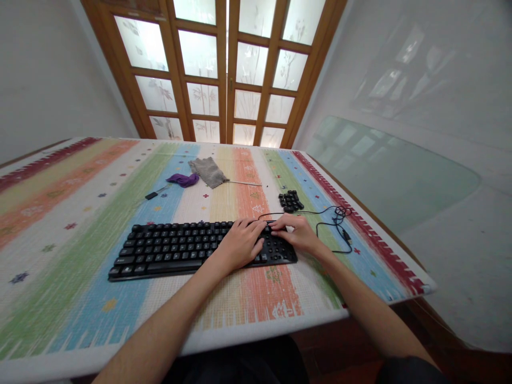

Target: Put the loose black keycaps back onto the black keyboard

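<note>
A black keyboard [168,250] lies across the striped tablecloth in front of me. Bare key sockets show in its number pad at the right end, while the letter keys carry their caps. My left hand [242,242] rests over the right part of the keyboard, its fingers stretched toward the upper edge and the thumb apart from them. My right hand [296,230] is at the top right corner, thumb and fingertips drawn close together over the keys. What lies between those fingertips is too small to make out. Behind it sits a cluster of loose black keycaps [291,201].
The keyboard's black cable [340,213] lies looped at the right, ending in a USB plug [347,236]. Farther back are a grey cloth [208,172], a thin metal tool [244,183], a purple cloth [184,180] and a small black-handled item [152,196]. A wall stands close on the right.
</note>
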The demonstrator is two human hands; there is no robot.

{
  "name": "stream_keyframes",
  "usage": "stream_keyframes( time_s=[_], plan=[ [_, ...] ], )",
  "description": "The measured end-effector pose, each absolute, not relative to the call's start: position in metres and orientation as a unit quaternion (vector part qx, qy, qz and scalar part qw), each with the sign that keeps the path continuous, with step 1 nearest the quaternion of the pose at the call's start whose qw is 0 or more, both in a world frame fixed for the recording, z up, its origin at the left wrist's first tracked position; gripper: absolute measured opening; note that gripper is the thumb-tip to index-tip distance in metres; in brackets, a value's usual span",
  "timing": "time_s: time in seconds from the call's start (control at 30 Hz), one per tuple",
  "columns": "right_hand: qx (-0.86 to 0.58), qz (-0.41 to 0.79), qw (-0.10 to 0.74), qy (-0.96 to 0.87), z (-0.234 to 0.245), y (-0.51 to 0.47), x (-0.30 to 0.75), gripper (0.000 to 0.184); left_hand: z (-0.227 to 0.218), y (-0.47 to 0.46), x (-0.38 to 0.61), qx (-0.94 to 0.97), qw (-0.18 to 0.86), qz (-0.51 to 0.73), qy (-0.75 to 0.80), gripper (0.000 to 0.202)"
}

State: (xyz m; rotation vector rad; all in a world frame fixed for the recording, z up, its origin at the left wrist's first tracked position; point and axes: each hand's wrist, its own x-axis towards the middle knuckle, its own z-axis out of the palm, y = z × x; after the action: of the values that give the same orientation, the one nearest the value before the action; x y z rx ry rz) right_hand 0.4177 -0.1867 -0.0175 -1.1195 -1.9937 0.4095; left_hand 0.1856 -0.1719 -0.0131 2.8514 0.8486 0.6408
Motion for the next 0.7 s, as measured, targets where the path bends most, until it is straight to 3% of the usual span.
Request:
stream_keyframes(
  time_s=[0.7],
  plan=[
    [-0.377, -0.011, 0.300, -0.876, -0.006, -0.195, 0.411, 0.018, -0.018, -0.169, 0.187, 0.948, -0.002, 0.189, 0.257, 0.042]
  ],
)
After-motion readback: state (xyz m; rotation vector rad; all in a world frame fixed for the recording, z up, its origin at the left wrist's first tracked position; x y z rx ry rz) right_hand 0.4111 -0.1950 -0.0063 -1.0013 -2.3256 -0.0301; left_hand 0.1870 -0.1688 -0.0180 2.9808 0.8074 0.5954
